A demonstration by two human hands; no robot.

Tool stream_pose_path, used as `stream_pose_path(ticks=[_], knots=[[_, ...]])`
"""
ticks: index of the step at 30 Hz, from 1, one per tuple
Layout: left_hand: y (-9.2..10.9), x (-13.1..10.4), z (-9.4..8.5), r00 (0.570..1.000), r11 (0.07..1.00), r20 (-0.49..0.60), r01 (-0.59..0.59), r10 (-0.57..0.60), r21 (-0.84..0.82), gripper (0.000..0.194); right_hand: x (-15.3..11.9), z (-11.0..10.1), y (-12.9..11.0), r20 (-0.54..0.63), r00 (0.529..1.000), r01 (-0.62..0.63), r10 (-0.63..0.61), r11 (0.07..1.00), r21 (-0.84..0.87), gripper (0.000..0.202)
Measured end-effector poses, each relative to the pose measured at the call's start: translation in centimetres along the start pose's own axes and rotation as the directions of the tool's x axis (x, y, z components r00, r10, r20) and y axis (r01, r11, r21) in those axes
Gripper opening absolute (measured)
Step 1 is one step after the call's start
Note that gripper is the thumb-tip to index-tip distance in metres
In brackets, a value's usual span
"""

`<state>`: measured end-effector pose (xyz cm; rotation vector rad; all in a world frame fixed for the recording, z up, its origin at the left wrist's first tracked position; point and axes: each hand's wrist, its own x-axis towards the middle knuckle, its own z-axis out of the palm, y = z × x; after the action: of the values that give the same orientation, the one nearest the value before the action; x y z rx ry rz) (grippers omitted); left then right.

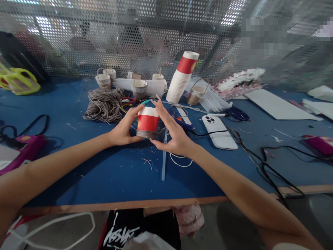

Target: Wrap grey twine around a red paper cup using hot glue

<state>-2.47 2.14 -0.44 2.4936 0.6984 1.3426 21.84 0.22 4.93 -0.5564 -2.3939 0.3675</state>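
Observation:
Between my two hands is a red and white paper cup, with grey-brown cord wound around its lower end. My left hand grips the cup's left side, thumb low and fingers near the top. On the other side my right hand is curved about the cup, its fingers at the upper rim and the thumb near the bottom. Behind my left hand lies a heap of grey cord. A clear glue stick rests on the blue table below the right hand.
A tall leaning stack of paper cups stands behind, beside small cord-wrapped cups with handles. To the right lie a white phone, black cables and white board. A purple glue gun is at the left.

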Motion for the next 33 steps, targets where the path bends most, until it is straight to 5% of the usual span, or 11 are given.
stream_pose_path(ticks=[10, 16, 23, 33], knots=[[0.6, 0.3, 0.0, 0.999, 1.000, -0.041, 0.000, 0.001, 0.023, 0.093, -0.2, 0.2, -0.1, -0.097, 0.995, 0.027, -0.033, 0.998, -0.064, 0.092], [0.5, 0.4, 0.3, 0.995, 0.996, -0.097, -0.026, 0.034, 0.087, 0.089, 0.1, 0.5, -0.2, -0.016, 0.999, 0.030, -0.031, 0.997, -0.076, 0.081], [0.6, 0.7, 0.4, 0.991, 0.998, -0.126, -0.046, 0.039, -0.050, 0.082, 0.1, 0.2, -0.9, -0.067, 0.998, 0.015, -0.016, 1.000, -0.007, 0.089], [0.6, 0.6, 0.3, 0.969, 0.971, -0.214, -0.070, 0.120, 0.228, 0.092, -0.1, 1.6, -1.1, -0.076, 0.996, -0.032, 0.043, 0.990, 0.136, 0.099]])
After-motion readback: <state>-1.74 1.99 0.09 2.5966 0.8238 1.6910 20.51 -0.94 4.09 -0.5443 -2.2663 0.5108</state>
